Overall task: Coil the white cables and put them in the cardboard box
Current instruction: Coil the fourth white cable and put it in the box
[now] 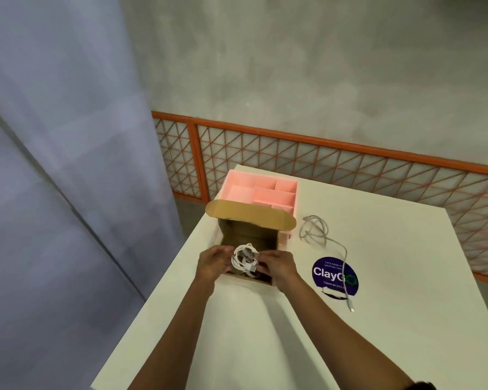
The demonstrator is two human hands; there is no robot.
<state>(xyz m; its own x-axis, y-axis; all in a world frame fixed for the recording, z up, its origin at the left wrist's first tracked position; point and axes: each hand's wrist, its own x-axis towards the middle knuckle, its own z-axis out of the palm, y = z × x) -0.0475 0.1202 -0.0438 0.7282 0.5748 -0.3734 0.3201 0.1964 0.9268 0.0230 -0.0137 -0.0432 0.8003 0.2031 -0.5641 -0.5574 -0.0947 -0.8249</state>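
Holding a coiled white cable [245,260] at the open mouth of the cardboard box [245,235], connector ends poking toward the near side; hard to tell whether already resting inside or hanging just above the rim. Gripping the bundle from the left with the left hand [213,263] and from the right with the right hand [279,264], fingers of both curling round the loops. Keeping the box on the white table [251,319] near its left edge, lid flap [251,216] folding back and away. Lying loose on the table to the right of the box, a second white cable [326,230], looping at the far end and trailing across a round purple sticker [330,273]. Standing just behind the box, a pink divided tray [261,190]. Running beyond the table, an orange lattice railing [321,159] under a grey wall.
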